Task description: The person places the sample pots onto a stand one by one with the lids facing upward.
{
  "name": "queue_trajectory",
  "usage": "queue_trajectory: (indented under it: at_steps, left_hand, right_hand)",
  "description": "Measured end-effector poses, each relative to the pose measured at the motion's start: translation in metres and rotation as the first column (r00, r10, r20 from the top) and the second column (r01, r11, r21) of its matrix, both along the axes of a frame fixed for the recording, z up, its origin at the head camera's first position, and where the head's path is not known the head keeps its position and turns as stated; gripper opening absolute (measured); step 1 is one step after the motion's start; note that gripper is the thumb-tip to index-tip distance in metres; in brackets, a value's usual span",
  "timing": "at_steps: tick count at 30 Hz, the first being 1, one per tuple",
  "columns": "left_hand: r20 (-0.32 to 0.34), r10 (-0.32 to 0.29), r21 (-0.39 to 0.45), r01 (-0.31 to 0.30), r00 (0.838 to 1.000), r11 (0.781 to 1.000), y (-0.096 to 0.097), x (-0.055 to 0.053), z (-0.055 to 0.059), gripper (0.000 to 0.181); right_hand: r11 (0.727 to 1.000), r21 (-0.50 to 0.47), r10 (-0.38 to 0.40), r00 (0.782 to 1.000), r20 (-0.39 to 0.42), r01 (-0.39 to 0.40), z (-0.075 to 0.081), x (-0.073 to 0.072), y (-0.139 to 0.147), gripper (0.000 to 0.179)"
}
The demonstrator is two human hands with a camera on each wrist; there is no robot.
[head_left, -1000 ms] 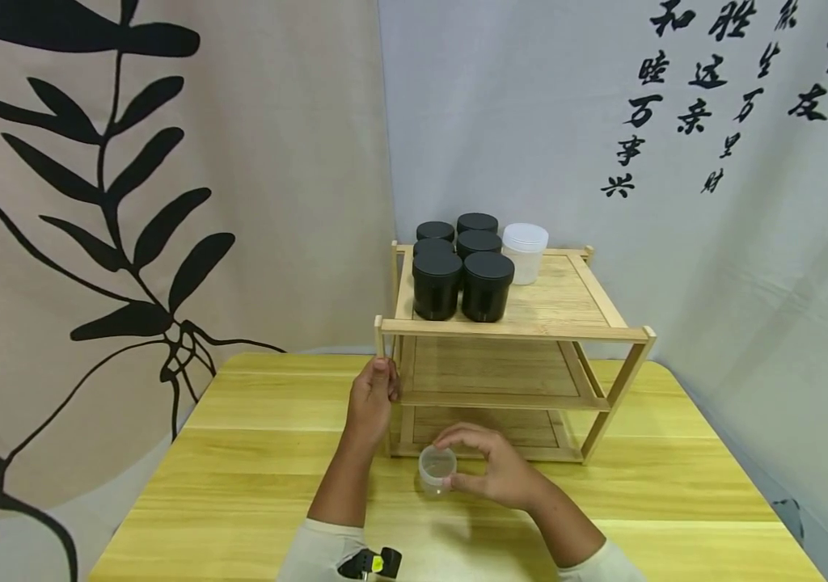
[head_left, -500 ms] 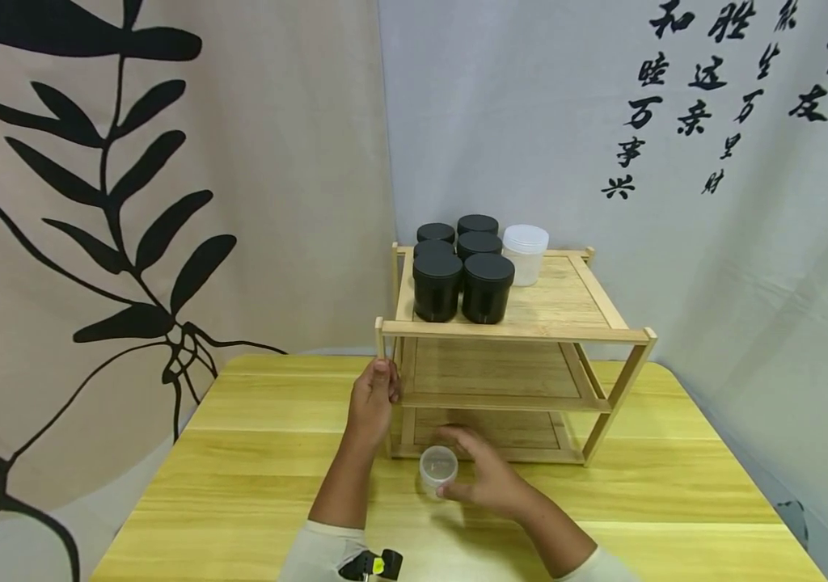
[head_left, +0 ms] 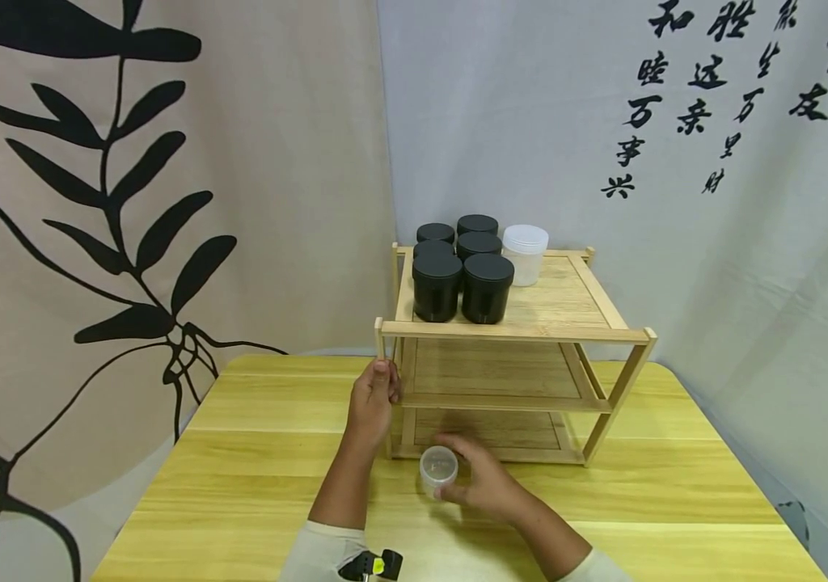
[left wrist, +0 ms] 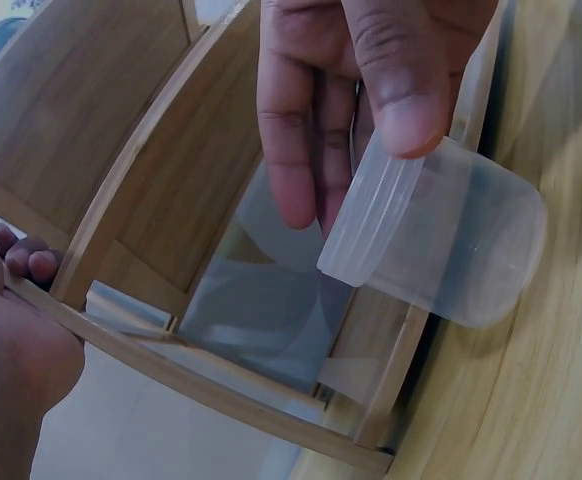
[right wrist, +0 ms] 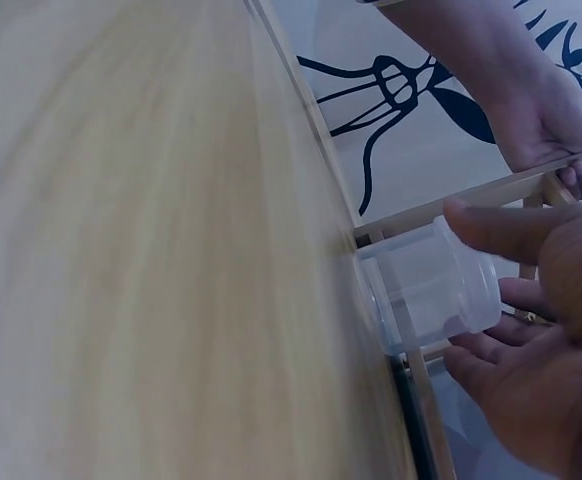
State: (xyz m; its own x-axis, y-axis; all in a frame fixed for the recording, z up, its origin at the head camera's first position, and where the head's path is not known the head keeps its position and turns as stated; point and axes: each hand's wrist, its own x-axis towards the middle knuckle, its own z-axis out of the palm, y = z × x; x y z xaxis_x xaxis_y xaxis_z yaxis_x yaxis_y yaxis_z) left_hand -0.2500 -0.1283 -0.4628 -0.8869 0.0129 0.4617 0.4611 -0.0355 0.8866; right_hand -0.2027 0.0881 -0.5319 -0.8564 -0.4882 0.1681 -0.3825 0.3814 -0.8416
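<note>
A small translucent plastic jar (head_left: pixel 438 469) with a ridged rim stands upright on the table just before the wooden rack (head_left: pixel 501 332). Around its upper part, my right hand (head_left: pixel 490 478) holds it between thumb and fingers; the left wrist view shows that thumb (left wrist: pixel 411 120) at the jar's rim. My left hand (head_left: pixel 372 402) grips the left front post of the rack, some way above the jar. Both hands also appear in the right wrist view, where the jar's side (right wrist: pixel 416 290) faces the camera.
On the rack's top shelf stand several black lidded jars (head_left: pixel 487 287) and one white-lidded jar (head_left: pixel 525 255). Two lower shelves, a middle one (head_left: pixel 494 368) and a bottom one (head_left: pixel 490 428), lie beneath. The wooden table (head_left: pixel 254 453) reaches out on both sides.
My right hand has shifted slightly down toward the person, its fingers and thumb coming lower about the jar. The jar and my left hand stay in place.
</note>
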Motion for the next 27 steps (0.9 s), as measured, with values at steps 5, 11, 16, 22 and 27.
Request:
queue_trajectory:
  at_steps: [5, 11, 16, 22, 27]
  left_hand:
    - [-0.006, -0.005, 0.001, 0.005, 1.0, 1.0, -0.0004, -0.0013, -0.0011, 0.064]
    - [-0.02, -0.004, 0.004, 0.005, 1.0, 1.0, -0.0002, -0.0032, -0.0021, 0.062]
    - [-0.028, 0.001, -0.002, -0.001, 1.0, 1.0, -0.0003, -0.0036, -0.0031, 0.064]
    - [-0.042, 0.0, -0.007, 0.0, 0.999, 1.0, -0.0002, -0.0033, -0.0029, 0.069]
    - [-0.042, 0.004, -0.005, -0.004, 0.999, 1.0, -0.0005, -0.0026, -0.002, 0.069]
  right_hand:
    - [1.0, 0.023, -0.01, 0.999, -0.044, 0.011, 0.0009, 0.0024, 0.0005, 0.072]
    - [1.0, 0.009, -0.002, 1.0, -0.029, 0.002, 0.0004, 0.002, 0.001, 0.071]
    - [1.0, 0.018, -0.015, 1.0, 0.016, 0.014, -0.0009, 0.0004, 0.0, 0.073]
    - [0.999, 0.043, -0.024, 1.0, 0.018, 0.023, -0.0018, -0.001, 0.0003, 0.072]
    - [0.999, 0.039, -0.029, 0.999, 0.026, 0.028, -0.0009, -0.0008, -0.0002, 0.071]
